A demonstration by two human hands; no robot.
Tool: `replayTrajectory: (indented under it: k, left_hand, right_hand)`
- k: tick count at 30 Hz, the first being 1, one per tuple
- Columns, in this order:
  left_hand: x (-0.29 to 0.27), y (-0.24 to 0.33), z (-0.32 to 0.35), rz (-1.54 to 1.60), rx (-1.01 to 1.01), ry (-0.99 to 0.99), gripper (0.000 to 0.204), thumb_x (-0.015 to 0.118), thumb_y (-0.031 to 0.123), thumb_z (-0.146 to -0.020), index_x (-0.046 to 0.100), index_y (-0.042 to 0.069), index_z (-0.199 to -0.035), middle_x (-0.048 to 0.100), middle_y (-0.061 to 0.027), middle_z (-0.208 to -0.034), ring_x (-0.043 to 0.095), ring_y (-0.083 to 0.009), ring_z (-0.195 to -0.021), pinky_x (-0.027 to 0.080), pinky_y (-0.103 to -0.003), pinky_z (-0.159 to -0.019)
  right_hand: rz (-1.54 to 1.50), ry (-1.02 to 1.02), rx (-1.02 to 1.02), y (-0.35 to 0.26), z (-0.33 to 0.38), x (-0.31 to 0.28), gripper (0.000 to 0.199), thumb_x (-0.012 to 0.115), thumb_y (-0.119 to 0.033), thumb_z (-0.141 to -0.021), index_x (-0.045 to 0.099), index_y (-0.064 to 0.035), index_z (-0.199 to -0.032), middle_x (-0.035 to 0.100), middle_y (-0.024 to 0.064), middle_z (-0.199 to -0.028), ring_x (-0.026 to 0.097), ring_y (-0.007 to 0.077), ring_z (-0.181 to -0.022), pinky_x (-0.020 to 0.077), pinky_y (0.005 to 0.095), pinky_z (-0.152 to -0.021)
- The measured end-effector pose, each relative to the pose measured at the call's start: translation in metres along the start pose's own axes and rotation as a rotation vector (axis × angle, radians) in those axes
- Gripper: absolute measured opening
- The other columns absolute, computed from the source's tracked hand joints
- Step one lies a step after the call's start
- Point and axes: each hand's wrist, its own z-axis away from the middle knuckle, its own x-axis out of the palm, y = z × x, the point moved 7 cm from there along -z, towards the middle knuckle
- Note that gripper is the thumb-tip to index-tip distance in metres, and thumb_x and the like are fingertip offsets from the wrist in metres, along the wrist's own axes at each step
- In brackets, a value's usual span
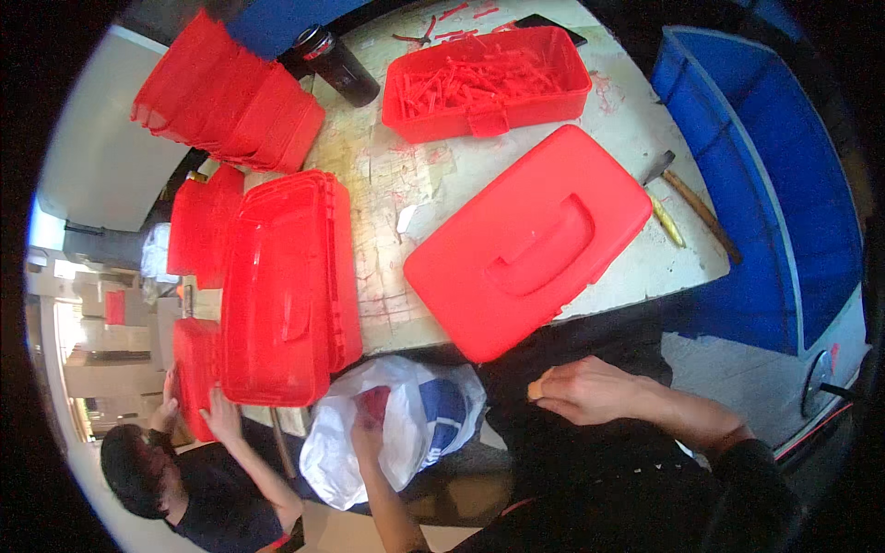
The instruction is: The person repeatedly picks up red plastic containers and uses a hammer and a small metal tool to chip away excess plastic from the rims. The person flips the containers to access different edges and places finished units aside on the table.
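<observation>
My left hand (pixel 367 436) reaches into a white plastic bag (pixel 327 452) at the table's near edge. Its fingers are hidden inside, close to something red that shows blurred through the bag. Over my lap my right hand (pixel 590 389) is closed, with a small tan-orange piece (pixel 535 390) at its fingertips; what it is I cannot make out. Ahead of both hands a red plastic box lid (pixel 461 267) with a moulded handle lies at a slant, its near corner past the table edge. Left of it, above the bag, stands an open red plastic box (pixel 277 295).
A red box (pixel 442 127) of red plastic strips sits at the back, beside a black flask (pixel 341 69) and stacked red boxes (pixel 230 101). A hammer (pixel 701 212) lies near a blue bin (pixel 737 184). At lower left a co-worker (pixel 212 488) handles another red box (pixel 195 369).
</observation>
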Motion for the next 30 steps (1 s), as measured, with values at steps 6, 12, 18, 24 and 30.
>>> replayTrajectory:
  k: [6,12,18,24,30]
  left_hand:
    - [0.043,-0.033,0.001,0.174,-0.208,-0.472,0.024,0.063,0.021,-0.086,0.071,-0.002,-0.089,0.074,-0.0204,-0.093,0.070,-0.0305,-0.095,0.052,-0.043,-0.085]
    - [0.182,-0.024,0.008,-0.385,-0.216,-0.457,0.031,0.058,0.028,-0.089,0.070,0.000,-0.098,0.072,-0.0246,-0.095,0.069,-0.0397,-0.094,0.053,-0.049,-0.081]
    - [0.227,-0.001,0.037,-0.319,-0.323,-0.503,0.029,0.058,0.026,-0.090,0.069,0.000,-0.097,0.071,-0.0245,-0.093,0.069,-0.0395,-0.090,0.053,-0.049,-0.079]
    - [0.192,-0.037,0.008,-0.138,-0.285,-0.354,0.027,0.058,0.024,-0.090,0.069,0.001,-0.097,0.071,-0.0245,-0.090,0.068,-0.0392,-0.087,0.053,-0.049,-0.077]
    - [0.105,-0.098,0.033,-0.001,-0.347,-0.061,0.025,0.057,0.022,-0.090,0.068,0.001,-0.097,0.070,-0.0244,-0.088,0.068,-0.0390,-0.083,0.052,-0.049,-0.076]
  right_hand:
    - [-0.081,0.029,-0.194,-0.024,-0.023,0.006,0.015,0.060,-0.016,-0.095,0.059,-0.0071,-0.107,0.065,0.0149,-0.091,0.066,0.0373,-0.089,0.0551,0.0461,-0.073]
    - [0.010,-0.052,0.088,0.005,0.011,-0.003,0.017,0.065,-0.013,-0.091,0.064,-0.0075,-0.106,0.069,0.0146,-0.094,0.068,0.0359,-0.087,0.0563,0.0438,-0.073]
    - [-0.118,0.158,0.604,0.049,0.053,-0.013,0.016,0.070,-0.006,-0.085,0.067,-0.0043,-0.100,0.071,0.0153,-0.092,0.069,0.0355,-0.086,0.0569,0.0411,-0.075]
    - [0.001,0.053,0.279,0.015,-0.001,-0.003,0.016,0.070,-0.010,-0.086,0.066,-0.0059,-0.102,0.070,0.0145,-0.091,0.069,0.0342,-0.087,0.0570,0.0424,-0.075]
    - [0.021,-0.042,-0.093,-0.032,-0.055,0.003,0.016,0.068,-0.011,-0.089,0.064,-0.0062,-0.105,0.067,0.0139,-0.089,0.068,0.0348,-0.083,0.0557,0.0439,-0.070]
